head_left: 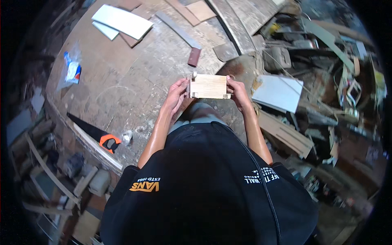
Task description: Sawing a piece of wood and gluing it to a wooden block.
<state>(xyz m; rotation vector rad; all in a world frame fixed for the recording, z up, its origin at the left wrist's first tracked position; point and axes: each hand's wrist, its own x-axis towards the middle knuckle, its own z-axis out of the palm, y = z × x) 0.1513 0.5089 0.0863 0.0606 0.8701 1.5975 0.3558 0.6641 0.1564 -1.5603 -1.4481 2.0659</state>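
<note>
A small, pale wooden assembly (209, 86) is held up in front of me between both hands. It has a flat rectangular board with short blocks at several corners and a darker strip along its left end. My left hand (177, 94) grips that left end, fingers closed around it. On the opposite end, my right hand (239, 94) pinches the edge near the upper right corner. Just beyond the piece, a reddish-brown cylinder (194, 57) lies on the worn worktable (134, 90), touching the end of a long grey strip (173, 26).
A handsaw (92, 130) with an orange and black handle lies at the table's left edge, beside a small shiny container (127, 137). A plastic-wrapped packet (72, 72) sits farther back. White boards (122, 21) lie at the far left. Scrap clutters the right, around a white panel (278, 93).
</note>
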